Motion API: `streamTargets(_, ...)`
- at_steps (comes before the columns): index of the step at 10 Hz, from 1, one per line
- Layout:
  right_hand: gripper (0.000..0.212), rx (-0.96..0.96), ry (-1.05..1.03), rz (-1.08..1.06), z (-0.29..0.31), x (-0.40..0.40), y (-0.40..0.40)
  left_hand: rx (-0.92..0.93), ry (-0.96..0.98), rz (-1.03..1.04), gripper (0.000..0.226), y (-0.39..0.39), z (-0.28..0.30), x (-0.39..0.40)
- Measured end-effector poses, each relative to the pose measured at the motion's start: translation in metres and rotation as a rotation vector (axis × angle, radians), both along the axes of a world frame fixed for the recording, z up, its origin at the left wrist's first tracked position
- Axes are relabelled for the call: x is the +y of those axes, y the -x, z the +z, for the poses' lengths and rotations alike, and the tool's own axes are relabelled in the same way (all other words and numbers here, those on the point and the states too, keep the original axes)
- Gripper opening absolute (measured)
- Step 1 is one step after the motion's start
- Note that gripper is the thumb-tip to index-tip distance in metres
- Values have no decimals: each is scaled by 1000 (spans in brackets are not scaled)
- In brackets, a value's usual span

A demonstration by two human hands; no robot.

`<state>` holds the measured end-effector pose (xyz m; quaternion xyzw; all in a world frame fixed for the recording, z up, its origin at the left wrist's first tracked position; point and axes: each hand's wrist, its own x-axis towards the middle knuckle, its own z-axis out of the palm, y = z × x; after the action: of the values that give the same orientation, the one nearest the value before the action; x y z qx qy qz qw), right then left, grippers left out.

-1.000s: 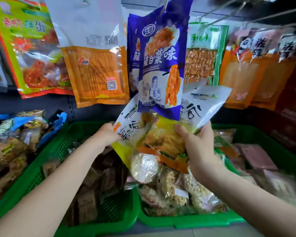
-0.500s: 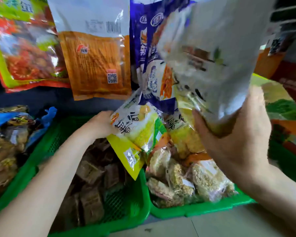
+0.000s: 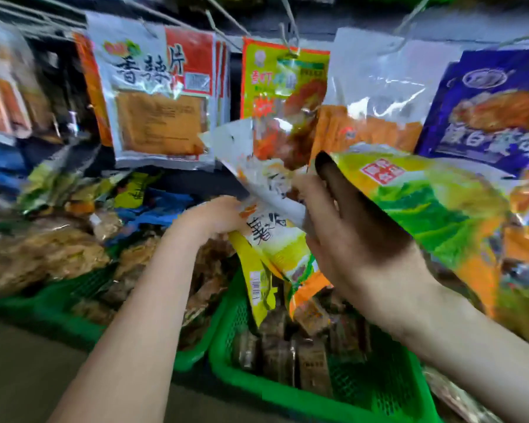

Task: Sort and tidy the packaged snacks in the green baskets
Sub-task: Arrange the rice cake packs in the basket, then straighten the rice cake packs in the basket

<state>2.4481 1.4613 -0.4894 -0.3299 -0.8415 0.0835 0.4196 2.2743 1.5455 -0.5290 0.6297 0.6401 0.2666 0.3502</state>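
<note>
Green baskets (image 3: 376, 395) sit low, brown snack blocks inside. Above them the right hand (image 3: 358, 239) pinches a white-topped packet (image 3: 257, 178), lifted clear, probably for re-filing, while the left hand (image 3: 214, 218) grips a yellow-and-white packet (image 3: 272, 248) hanging over the rim.

A white-and-yellow plastic snack packet with black brush lettering (image 3: 266, 236) hangs tilted above the green plastic mesh basket (image 3: 361, 389), its yellow lower end reaching down into it. A second white-topped packet (image 3: 257, 166) slants above it. The basket holds small brown wrapped blocks (image 3: 290, 352). A neighbouring green basket (image 3: 74, 303) to the left carries tan bagged snacks (image 3: 40, 254).
</note>
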Motion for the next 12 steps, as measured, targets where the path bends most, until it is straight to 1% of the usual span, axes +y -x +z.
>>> streamTargets(1, 35, -222, -429, -41, -16, 17, 28, -162, -4, 180, 11, 41, 0, -13)
streamTargets(2, 46, -224, -173, -30, -12, 34, 59, -465, -93, 383, 16, 88, -9, -20)
streamTargets(3, 42, -57, -108, 86, 9, 60, 105, -714, -164, 567, 25, 139, -23, -28)
streamTargets(4, 47, 70, 125, 173, 13, 89, 153, -943, -252, 717, 11, 186, -36, -23)
streamTargets(5, 44, 161, 342, 164, -6, 113, 199, -1033, -368, 910, 16, 229, -48, -14)
streamTargets(6, 42, 217, 480, 166, -36, 133, 243, -860, -522, 1102, 33, 259, -64, -5)
streamTargets(7, 36, 185, 423, 77, -57, 142, 273, -481, -483, 1247, 28, 277, -79, 1)
streamTargets(8, 45, 71, 316, -56, -79, 164, 279, 80, -366, 1137, 53, 267, -84, 3)
streamTargets(9, 58, -252, 353, -368, -98, 190, 262, 546, -362, 731, 78, 243, -104, 13)
streamTargets(10, 58, -358, 514, -552, -108, 201, 233, 674, -193, 561, 70, 241, -124, 27)
streamTargets(11, 58, -347, 479, -518, -114, 201, 218, 714, -183, 550, 75, 235, -124, 31)
streamTargets(12, 61, -361, 400, -438, -110, 189, 205, 658, -338, 566, 77, 205, -114, 24)
